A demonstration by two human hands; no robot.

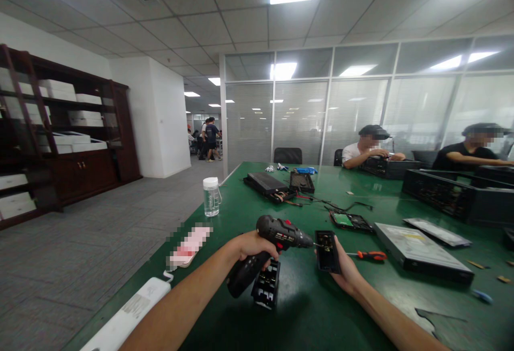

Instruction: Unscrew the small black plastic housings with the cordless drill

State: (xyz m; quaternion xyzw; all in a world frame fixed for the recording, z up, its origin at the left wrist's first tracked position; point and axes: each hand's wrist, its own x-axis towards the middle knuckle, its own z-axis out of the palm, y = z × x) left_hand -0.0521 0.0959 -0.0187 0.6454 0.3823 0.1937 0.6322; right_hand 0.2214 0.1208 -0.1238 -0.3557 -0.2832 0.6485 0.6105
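My left hand (259, 245) is wrapped round the grip of a black cordless drill (281, 231) with red accents. The drill's bit points right and reaches a small black open box-shaped part (326, 252), which my right hand (346, 265) holds up by its right side. Small metallic bits show inside that part; whether the bit sits in a screw I cannot tell. Below the drill, a second black part with several compartments (266, 290) stands on the green table, partly hidden by the hand and drill. A screwdriver (371, 255) with an orange and black handle lies right of my right hand.
On the green table (225, 321) are a bottle (211, 196), a pink phone-like item (191, 246), a white power strip (132, 311), a disc drive (421, 249), a black device (267, 185) with wires, and a computer case (458, 193). Two people work across the table.
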